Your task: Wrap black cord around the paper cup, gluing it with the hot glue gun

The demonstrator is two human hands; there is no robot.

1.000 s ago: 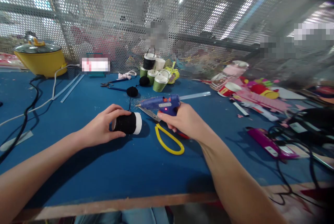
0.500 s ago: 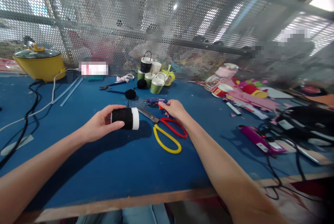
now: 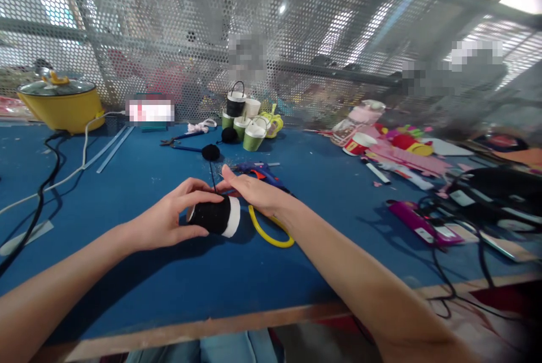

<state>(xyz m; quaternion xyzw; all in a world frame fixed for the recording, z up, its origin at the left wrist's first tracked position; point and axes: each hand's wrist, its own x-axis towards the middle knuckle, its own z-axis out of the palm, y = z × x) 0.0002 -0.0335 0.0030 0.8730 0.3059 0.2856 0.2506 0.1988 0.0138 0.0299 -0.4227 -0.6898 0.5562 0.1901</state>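
Observation:
My left hand is wrapped round a paper cup covered in black yarn, lying on its side with its white rim to the right. My right hand reaches over to the cup's far side, fingers together near a black yarn strand that runs back to a black yarn ball. Whether the fingers pinch the strand is unclear. The blue glue gun lies on the blue table just behind my right hand. Yellow and red scissors lie partly under my right wrist.
Decorated green and black cups stand by the mesh wall. A yellow pot with cords sits far left. Pliers, glue sticks, craft scraps and a purple tool with cables lie around.
My right hand set the glue gun down behind the scissors, then came back left to the cup. My left hand kept hold of the cup and tilted it slightly.

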